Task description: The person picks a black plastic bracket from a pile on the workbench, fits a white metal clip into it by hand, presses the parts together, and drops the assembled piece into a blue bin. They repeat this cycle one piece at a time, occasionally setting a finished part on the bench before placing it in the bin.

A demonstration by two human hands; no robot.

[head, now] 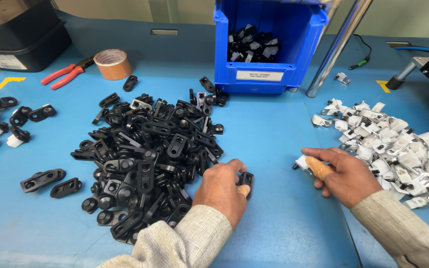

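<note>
Head view looking down on a blue surface (pixel 274 149). At the far side sits a blue plastic bin (pixel 269 44) with an open front — inside it a small heap of black plastic parts mixed with a few pale ones. Far left there's a black tray (pixel 21 34), contents not visible from here.

The main stuff: a big pile of black plastic brackets (pixel 145 154) in the middle, and a pile of white clips (pixel 398 149) with metal loops on the right. The left hand (pixel 222 188) sits at the near right edge of the black pile, knuckles up, fingers curled around one black bracket (pixel 247 178) that pokes out just right of them, resting on the surface. The right hand (pixel 346 173) lies palm down at the near left edge of the white pile, index finger stretched left and pinching a white clip (pixel 301 163) against the thumb. Both forearms come in from the near edge in light woven sleeves.

Also around — red pliers (pixel 65 74) and a roll of brown tape (pixel 111 63) far left, a shiny metal post (pixel 338 44) beside the bin, loose black pieces at the left edge.
</note>
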